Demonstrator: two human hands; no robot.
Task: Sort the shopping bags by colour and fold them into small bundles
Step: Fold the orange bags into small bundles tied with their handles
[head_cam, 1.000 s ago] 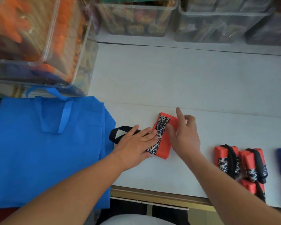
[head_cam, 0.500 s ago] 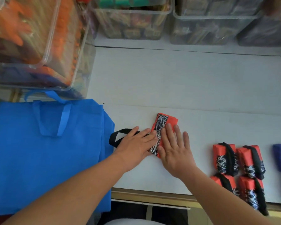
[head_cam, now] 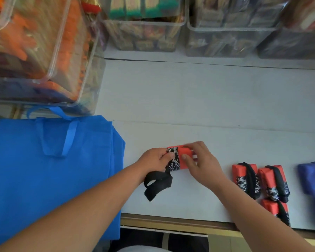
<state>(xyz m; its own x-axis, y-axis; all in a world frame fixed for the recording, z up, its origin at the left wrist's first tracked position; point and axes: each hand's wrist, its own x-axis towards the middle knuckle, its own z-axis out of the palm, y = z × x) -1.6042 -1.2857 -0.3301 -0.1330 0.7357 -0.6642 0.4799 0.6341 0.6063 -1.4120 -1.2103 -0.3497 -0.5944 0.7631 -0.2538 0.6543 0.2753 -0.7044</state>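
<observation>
A red shopping bag with a black-and-white patterned band [head_cam: 178,159] is folded into a small block on the white table [head_cam: 198,99]. My left hand [head_cam: 155,160] pinches its patterned left end. My right hand [head_cam: 200,160] grips its red right side, thumb on top. Its black handles [head_cam: 156,182] trail loose toward me below the left hand. Three finished red bundles [head_cam: 260,180] wrapped in their black handles lie to the right. A large blue bag [head_cam: 49,171] lies flat at the left.
A dark blue folded bag [head_cam: 313,179] shows at the right edge. Clear plastic bins [head_cam: 145,31] full of coloured items line the back, and a bigger bin [head_cam: 44,51] overhangs the back left. The table's front edge [head_cam: 171,221] runs just below my arms.
The bag has gone from a flat strip pressed under both palms to a shorter block pinched at both ends. Its black handles have swung from the left to hang toward me.
</observation>
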